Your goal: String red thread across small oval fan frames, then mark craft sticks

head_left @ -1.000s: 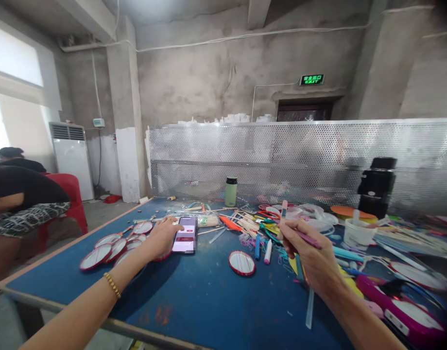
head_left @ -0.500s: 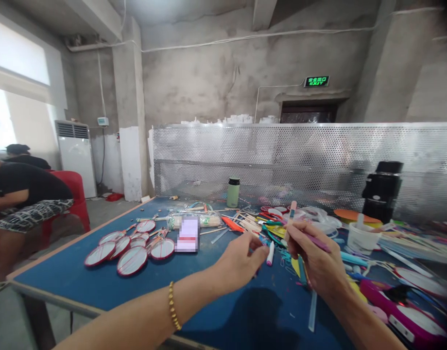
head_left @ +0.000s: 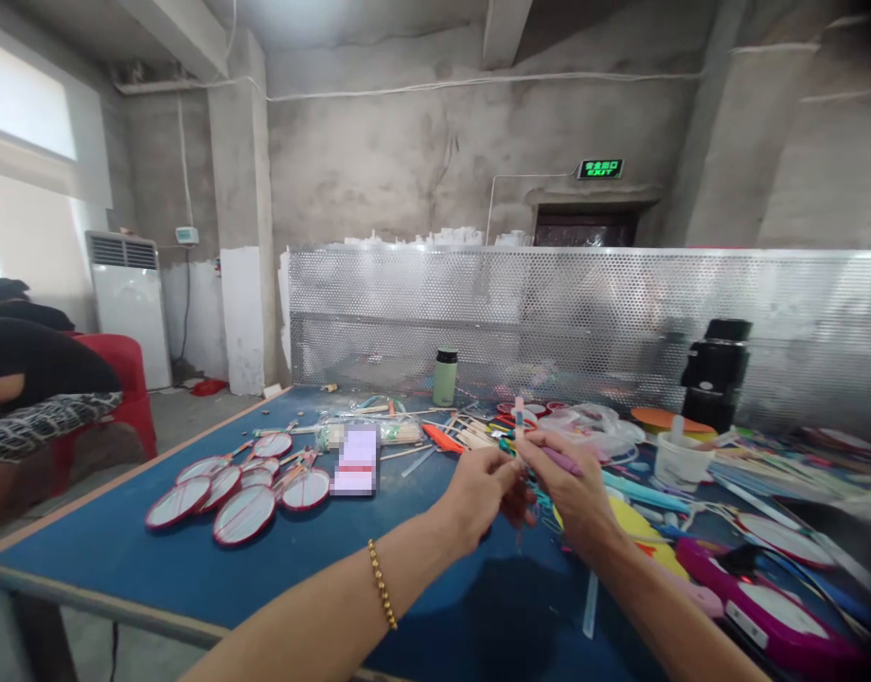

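Observation:
My right hand (head_left: 567, 478) is closed around a slim pale stick (head_left: 519, 417) with a pinkish band, its tip pointing up. A purple pen-like piece (head_left: 563, 461) also lies between its fingers. My left hand (head_left: 482, 497), with a gold bead bracelet (head_left: 382, 583) at the wrist, is pinched up against the right fingertips. What the left fingers grip is hidden behind the knuckles. Both hands are held over the blue table (head_left: 435, 606), just in front of a jumble of small craft pieces.
Round white discs with red rims (head_left: 243, 514) lie left, beside a blurred phone (head_left: 357, 461). Behind stand a green bottle (head_left: 445, 379) and a perforated metal screen (head_left: 407, 294). At right are a white cup (head_left: 681, 464), a magenta device (head_left: 769, 606) and a black flask (head_left: 716, 374).
My right hand has moved left with the stick, and the two hands now meet. The pink-and-white marker seen between them is now hidden. The view has turned slightly right.

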A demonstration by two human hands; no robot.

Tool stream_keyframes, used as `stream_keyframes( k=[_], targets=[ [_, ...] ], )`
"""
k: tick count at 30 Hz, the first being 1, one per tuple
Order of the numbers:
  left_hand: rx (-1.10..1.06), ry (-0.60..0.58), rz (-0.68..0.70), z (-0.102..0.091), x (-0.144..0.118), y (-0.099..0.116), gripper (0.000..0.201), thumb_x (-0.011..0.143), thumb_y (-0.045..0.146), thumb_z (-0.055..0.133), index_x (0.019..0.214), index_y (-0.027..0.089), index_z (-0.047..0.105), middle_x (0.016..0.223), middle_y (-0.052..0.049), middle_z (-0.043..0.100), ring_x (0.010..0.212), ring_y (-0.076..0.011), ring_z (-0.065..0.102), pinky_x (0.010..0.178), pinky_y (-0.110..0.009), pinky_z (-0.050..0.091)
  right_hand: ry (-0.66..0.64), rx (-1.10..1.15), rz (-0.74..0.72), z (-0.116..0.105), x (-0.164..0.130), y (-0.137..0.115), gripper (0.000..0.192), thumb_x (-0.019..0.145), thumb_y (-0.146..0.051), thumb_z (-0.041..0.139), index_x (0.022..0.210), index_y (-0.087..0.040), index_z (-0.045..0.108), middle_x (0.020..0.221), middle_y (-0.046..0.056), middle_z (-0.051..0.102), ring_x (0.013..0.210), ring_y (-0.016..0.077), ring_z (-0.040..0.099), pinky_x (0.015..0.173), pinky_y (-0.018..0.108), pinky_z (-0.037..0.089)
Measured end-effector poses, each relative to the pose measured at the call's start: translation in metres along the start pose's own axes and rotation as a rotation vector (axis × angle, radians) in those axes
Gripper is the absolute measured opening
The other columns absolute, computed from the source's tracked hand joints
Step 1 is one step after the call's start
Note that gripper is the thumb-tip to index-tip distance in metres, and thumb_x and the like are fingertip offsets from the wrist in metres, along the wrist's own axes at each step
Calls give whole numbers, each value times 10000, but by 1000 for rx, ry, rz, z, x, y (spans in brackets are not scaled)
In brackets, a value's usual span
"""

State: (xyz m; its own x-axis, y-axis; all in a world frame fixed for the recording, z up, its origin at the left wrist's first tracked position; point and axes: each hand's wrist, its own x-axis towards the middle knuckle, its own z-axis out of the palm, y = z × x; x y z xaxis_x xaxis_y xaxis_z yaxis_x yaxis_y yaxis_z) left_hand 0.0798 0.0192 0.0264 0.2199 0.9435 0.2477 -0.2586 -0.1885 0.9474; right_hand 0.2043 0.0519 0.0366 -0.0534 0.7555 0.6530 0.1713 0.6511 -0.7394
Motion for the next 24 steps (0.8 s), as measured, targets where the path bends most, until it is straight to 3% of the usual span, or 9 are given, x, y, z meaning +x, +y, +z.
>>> stream_keyframes(
  k=[6, 14, 19, 24],
  targets=[
    [82, -76, -7, -2, -5, -9, 442, 741, 596, 624, 733, 168, 516, 582, 7, 589, 384, -110, 546, 382, -220, 359, -101, 89, 139, 0, -17, -3, 326, 799, -507, 662, 746, -185, 650, 537, -28, 548, 413, 118, 474, 413, 245, 383],
    [227, -68, -25, -14, -12, -11, 381, 788, 530, 587, 750, 150, 583, 562, 18, 585, 336, -60, 460, 344, -182, 243, 154, 69, -21, -23, -14, -4, 378, 870, -473, 610, 1061, -159, 695, 702, 15, 629, 444, 85, 441, 406, 221, 369],
    [206, -60, -32, -18, -11, -17, 436, 769, 570, 602, 777, 134, 618, 571, 3, 613, 329, -59, 462, 337, -183, 238, 152, -132, -270, -22, -25, -12, 224, 905, -360, 574, 885, -187, 717, 736, 54, 674, 705, 194, 639, 651, 308, 526],
    [198, -19, -63, -15, -12, -23, 462, 735, 597, 614, 791, 138, 616, 555, 6, 620, 330, -72, 485, 339, -181, 239, 122, -214, -309, -20, -32, -14, 148, 897, -285, 565, 852, -190, 668, 679, 20, 649, 550, 146, 576, 544, 271, 476]
  ],
)
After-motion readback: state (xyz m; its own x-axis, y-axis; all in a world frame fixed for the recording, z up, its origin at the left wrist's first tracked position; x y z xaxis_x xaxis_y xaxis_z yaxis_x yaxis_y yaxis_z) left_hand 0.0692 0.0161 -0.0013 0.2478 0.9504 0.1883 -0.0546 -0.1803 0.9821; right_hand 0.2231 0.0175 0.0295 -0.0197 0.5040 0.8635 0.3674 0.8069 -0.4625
